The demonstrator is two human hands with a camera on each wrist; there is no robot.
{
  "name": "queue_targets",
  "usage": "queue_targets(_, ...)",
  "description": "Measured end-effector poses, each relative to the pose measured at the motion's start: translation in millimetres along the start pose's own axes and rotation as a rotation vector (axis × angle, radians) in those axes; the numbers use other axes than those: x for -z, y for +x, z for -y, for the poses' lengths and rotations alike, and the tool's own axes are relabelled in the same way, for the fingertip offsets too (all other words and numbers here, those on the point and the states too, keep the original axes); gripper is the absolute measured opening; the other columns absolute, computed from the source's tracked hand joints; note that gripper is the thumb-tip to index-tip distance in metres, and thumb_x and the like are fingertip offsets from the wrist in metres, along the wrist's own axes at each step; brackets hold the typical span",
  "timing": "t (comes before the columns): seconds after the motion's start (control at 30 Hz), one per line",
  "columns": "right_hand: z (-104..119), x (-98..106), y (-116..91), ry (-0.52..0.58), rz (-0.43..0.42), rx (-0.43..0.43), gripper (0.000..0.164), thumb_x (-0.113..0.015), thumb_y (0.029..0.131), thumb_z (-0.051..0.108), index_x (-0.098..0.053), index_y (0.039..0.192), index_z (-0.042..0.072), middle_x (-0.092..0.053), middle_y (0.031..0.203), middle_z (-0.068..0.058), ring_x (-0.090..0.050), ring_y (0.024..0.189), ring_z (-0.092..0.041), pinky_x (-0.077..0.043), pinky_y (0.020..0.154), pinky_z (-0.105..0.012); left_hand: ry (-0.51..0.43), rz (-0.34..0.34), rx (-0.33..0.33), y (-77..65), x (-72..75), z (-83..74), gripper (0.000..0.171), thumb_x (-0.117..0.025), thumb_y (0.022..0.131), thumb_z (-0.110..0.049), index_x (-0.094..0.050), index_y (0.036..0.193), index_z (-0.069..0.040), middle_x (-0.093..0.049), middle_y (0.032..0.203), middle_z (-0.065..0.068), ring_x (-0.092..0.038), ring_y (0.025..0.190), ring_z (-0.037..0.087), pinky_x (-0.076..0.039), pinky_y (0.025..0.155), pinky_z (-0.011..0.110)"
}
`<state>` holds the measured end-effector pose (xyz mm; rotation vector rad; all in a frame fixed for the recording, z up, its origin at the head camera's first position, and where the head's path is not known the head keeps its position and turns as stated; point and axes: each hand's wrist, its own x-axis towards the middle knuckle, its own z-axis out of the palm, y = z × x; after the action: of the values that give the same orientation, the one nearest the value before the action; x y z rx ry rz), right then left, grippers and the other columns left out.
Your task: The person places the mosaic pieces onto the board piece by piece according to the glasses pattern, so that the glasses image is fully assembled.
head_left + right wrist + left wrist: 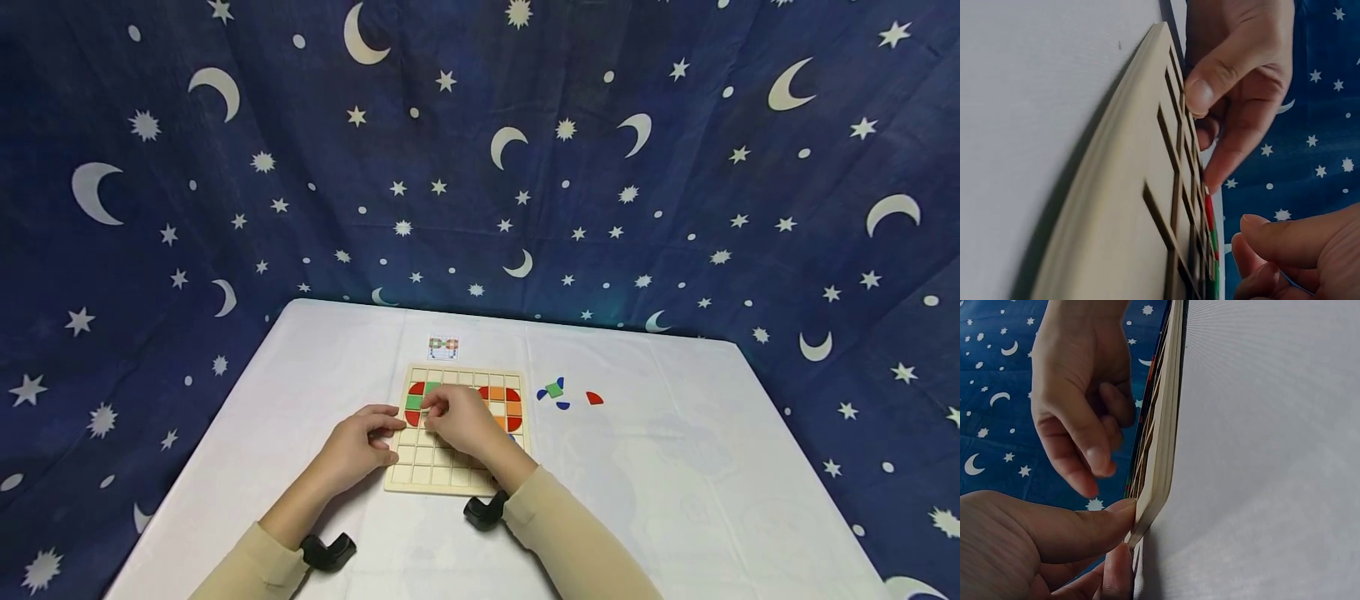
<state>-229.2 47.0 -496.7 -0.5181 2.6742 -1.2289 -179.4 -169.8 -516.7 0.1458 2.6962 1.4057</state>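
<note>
A pale wooden grid board (pixel 423 477) lies on the table, with red and green pieces at its upper left and red and orange ones at its upper right. My left hand (pixel 356 450) touches the board's left edge, its thumb and fingertips spread along the rim; the left wrist view shows the thumb (pixel 1107 528) right at the edge. Over the upper left part of the board hovers my right hand (pixel 461 417), fingers loosely bent beside a green square piece (pixel 414 402). In the right wrist view, nothing shows between the right hand's thumb and fingers (pixel 1266 281).
A small pattern card (pixel 443 347) lies beyond the board. To the right are loose pieces: a green square (pixel 554 389), several blue ones (pixel 563 406) and a red quarter-round (pixel 594 398). A dark star-and-moon cloth (pixel 480 167) hangs behind the white-covered table (pixel 675 500).
</note>
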Motion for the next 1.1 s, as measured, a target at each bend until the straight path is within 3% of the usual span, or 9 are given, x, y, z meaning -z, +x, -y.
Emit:
queue_targets(0.2, -6.9, 13.4, -12.7, 0.012, -0.006, -0.029, 0.013, -0.077, 0.095, 0.012, -0.079, 0.107, 0.016, -0.068, 0.085, 0.009, -0.061, 0.079, -0.01, -0.052, 0.075, -0.027, 0.015, -0.009, 0.008, 0.9, -2.3, 0.6, 0.045, -0.088, 0.076, 0.006, -0.082, 0.117, -0.011, -0.066, 0.148, 0.005, -0.064, 0.098, 0.012, -0.054, 0.078, 0.019)
queue_targets(0.47, -26.4, 39.0, -31.1, 0.038, -0.04, -0.053, 0.016, -0.078, 0.094, 0.01, -0.079, 0.11, 0.013, -0.069, 0.087, 0.005, -0.06, 0.077, -0.013, -0.049, 0.065, -0.023, -0.012, -0.014, 0.031, 0.3, -3.2, -0.1, 0.045, -0.088, 0.075, 0.008, -0.082, 0.116, -0.01, -0.065, 0.148, 0.004, -0.065, 0.104, 0.014, -0.054, 0.078, 0.019)
queue_targets(0.67, -40.4, 63.5, -44.8, 0.047, -0.092, -0.149, 0.018, -0.079, 0.094, 0.008, -0.079, 0.111, 0.012, -0.069, 0.088, 0.001, -0.059, 0.076, -0.016, -0.048, 0.058, -0.023, -0.011, -0.012, 0.026, 1.3, -2.6, 0.4, 0.045, -0.088, 0.076, 0.007, -0.082, 0.116, -0.011, -0.065, 0.148, 0.003, -0.065, 0.104, 0.014, -0.055, 0.078, 0.019)
queue_targets(0.97, -76.5, 97.8, -60.0, -0.031, -0.172, -0.238, 0.023, -0.081, 0.091, 0.005, -0.077, 0.114, 0.01, -0.066, 0.088, -0.001, -0.057, 0.071, -0.018, -0.051, 0.053, -0.027, -0.011, -0.02, 0.038, 0.3, -2.2, -0.6, 0.044, -0.088, 0.076, 0.008, -0.082, 0.115, -0.012, -0.066, 0.146, 0.003, -0.065, 0.105, 0.014, -0.055, 0.078, 0.019)
queue_targets(1.1, -92.6, 113.8, -61.5, -0.096, -0.203, -0.244, 0.027, -0.081, 0.091, 0.004, -0.077, 0.117, 0.008, -0.066, 0.088, -0.002, -0.056, 0.077, -0.018, -0.05, 0.061, -0.027, -0.013, -0.022, 0.036, 0.0, -2.0, -1.2, 0.044, -0.088, 0.076, 0.008, -0.082, 0.115, -0.012, -0.066, 0.146, 0.003, -0.064, 0.105, 0.014, -0.055, 0.078, 0.019)
